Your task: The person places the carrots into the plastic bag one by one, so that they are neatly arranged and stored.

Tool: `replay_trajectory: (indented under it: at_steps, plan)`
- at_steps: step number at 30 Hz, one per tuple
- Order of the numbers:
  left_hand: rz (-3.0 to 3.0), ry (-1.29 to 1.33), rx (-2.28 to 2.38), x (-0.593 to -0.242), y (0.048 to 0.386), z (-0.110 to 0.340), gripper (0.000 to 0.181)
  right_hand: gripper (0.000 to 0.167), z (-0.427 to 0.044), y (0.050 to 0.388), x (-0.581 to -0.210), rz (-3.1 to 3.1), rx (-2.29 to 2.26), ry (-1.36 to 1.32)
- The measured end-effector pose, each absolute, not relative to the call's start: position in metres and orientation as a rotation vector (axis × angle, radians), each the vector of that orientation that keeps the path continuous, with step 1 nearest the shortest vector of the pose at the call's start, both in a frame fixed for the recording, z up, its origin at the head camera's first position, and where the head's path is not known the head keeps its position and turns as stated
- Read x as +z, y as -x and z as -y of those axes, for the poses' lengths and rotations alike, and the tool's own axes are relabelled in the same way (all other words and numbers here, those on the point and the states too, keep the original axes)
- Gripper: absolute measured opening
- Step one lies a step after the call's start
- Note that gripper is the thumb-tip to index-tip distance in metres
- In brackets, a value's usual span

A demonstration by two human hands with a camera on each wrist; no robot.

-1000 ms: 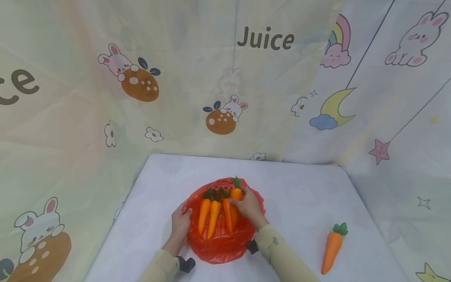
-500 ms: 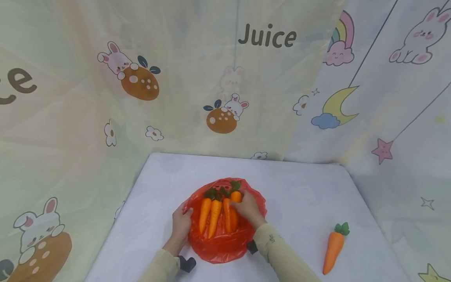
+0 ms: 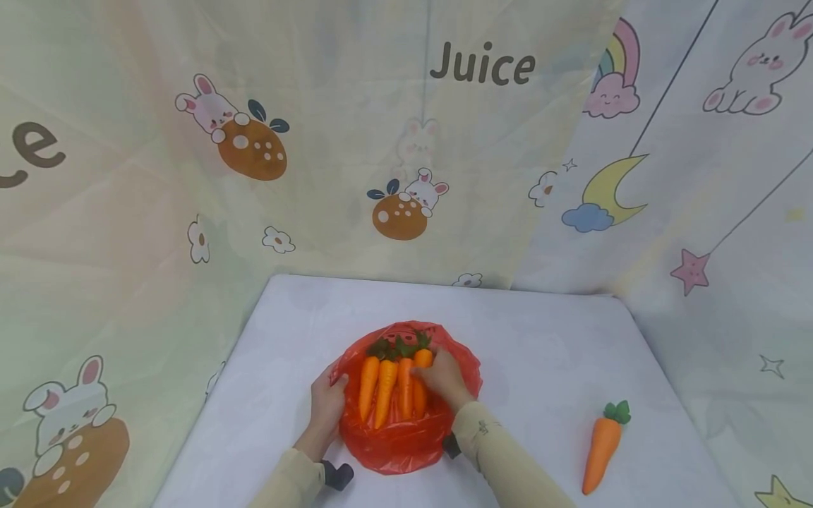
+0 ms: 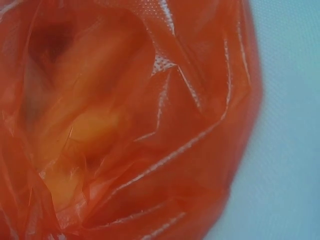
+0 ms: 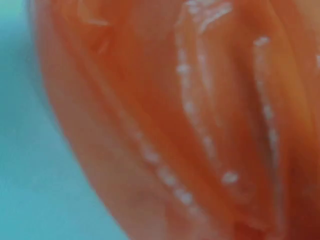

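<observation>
A red plastic bag [image 3: 392, 451] lies open on the table, its mouth spread wide. Several orange carrots [image 3: 386, 388] with green tops lie side by side inside it. At the bag's left rim, my left hand [image 3: 327, 403] grips the plastic. My right hand [image 3: 446, 377] reaches in from the right and holds the rightmost carrot [image 3: 422, 359] between thumb and fingers, near its leafy end. Both wrist views are filled by the bag's crinkled film [image 4: 200, 150], with blurred orange shapes behind it; neither shows the fingers.
One more carrot [image 3: 600, 451] lies alone on the white table [image 3: 527, 353] at the right, its green top pointing away. Printed cloth walls [image 3: 330, 141] enclose the table at the back and sides. Dark wrist camera mounts [image 3: 338, 476] sit by the sleeves.
The right hand has lowered the rightmost carrot and brought it slightly nearer, alongside the others in the bag. The left hand keeps its place on the rim.
</observation>
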State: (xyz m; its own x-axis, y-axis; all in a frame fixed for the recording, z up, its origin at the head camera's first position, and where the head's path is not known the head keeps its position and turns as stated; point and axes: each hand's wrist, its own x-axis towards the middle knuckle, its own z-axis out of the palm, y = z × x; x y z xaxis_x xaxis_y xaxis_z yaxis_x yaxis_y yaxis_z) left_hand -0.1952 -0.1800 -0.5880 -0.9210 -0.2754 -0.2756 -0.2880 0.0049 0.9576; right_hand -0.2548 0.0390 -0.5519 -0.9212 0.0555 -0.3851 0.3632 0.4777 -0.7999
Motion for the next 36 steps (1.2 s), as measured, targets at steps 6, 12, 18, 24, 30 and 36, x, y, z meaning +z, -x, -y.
replay_trajectory:
  at_steps: [6,12,18,24,30,36]
  plan:
    - [-2.22,0.637,2.119,-0.588,0.195,0.18,0.045,0.065,-0.042,0.252,-0.557,-2.512,-1.315,-0.321]
    - [-2.226,0.674,2.098,-0.587,0.195,0.179,0.045,0.067,-0.041,0.249,-0.557,-2.56,-1.265,-0.302]
    - [-2.23,0.682,2.089,-0.586,0.195,0.178,0.045,0.06,-0.04,0.25,-0.558,-2.588,-1.206,-0.272]
    - [-2.245,0.671,2.089,-0.586,0.194,0.178,0.044,0.054,-0.04,0.248,-0.555,-2.615,-1.168,-0.247]
    - [-2.25,0.659,2.092,-0.586,0.194,0.179,0.045,0.064,-0.04,0.242,-0.543,-2.741,-1.002,-0.179]
    - [-2.242,0.66,2.079,-0.587,0.195,0.178,0.045,0.083,-0.047,0.237,-0.522,-2.976,-0.79,-0.005]
